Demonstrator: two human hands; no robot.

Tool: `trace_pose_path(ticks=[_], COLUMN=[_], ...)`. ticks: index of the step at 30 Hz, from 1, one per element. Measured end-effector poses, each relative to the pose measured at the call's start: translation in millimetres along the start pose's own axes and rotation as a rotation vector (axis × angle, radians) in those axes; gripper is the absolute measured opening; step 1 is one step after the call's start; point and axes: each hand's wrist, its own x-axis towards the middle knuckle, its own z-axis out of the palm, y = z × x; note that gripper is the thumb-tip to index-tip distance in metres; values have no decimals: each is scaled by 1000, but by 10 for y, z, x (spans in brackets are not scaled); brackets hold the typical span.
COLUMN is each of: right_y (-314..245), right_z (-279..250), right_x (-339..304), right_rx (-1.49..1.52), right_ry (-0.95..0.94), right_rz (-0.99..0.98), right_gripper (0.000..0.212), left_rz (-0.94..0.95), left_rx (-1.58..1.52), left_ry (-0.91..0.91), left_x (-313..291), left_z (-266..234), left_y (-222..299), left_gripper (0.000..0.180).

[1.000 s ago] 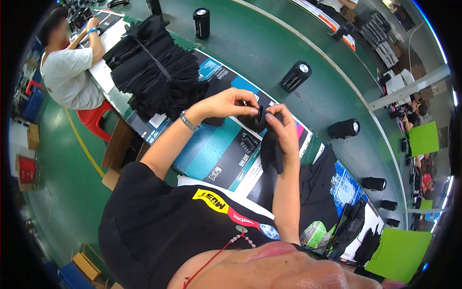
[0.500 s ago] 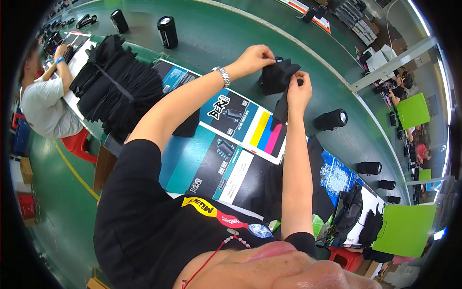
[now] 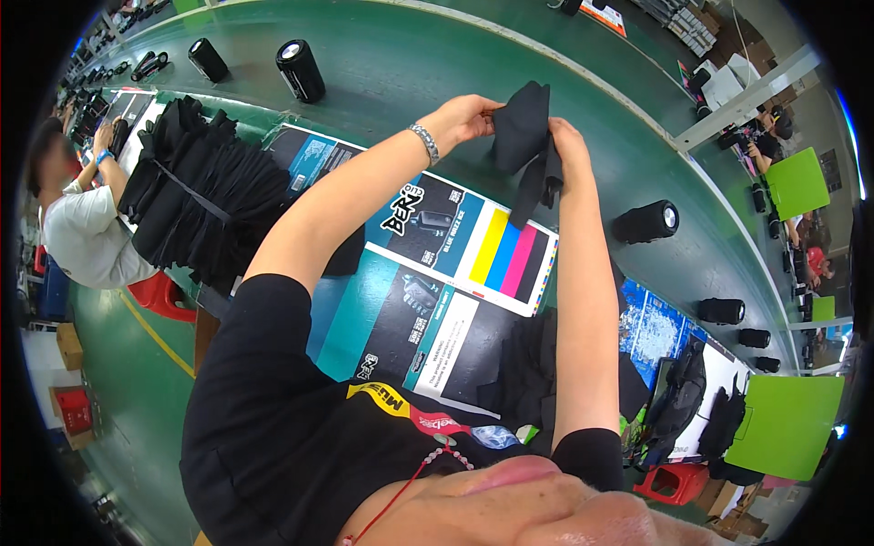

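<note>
Over the green surface, a black cloth pouch hangs between my two hands, with a narrow dark strip of it trailing down towards the printed sheets. My left hand pinches the pouch's left edge, the fingers closed. On the other side, my right hand grips the cloth, its fingertips partly hidden behind it. Whether anything is inside the pouch I cannot tell. A strapped bundle of black cloth pouches lies left of my left arm, and loose black cloth is heaped beside my right forearm.
Black cylindrical speakers stand or lie along the green surface, one beyond my left arm, another right of my right hand. Colour-printed sheets cover the table before me. A co-worker sits at left; a lime-green panel is at right.
The pouch now stands taller and more opened out between my hands. My right hand has shifted slightly upward, and the whole view has turned a little.
</note>
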Motion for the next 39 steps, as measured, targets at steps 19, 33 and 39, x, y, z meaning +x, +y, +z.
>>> trace_pose_path(ticks=[19, 33, 39], right_y=[26, 969, 752], right_z=[-381, -513, -510], right_x=[-251, -115, -209], right_rx=[223, -473, -644], right_ry=[282, 386, 426], right_rz=[191, 17, 83], right_gripper=[17, 22, 21], left_rz=[-50, 595, 679], left_rx=[210, 1370, 866], left_ry=[99, 353, 259], left_x=[312, 839, 691], left_z=[725, 120, 386], left_y=[-485, -1149, -1006], left_gripper=[18, 36, 51])
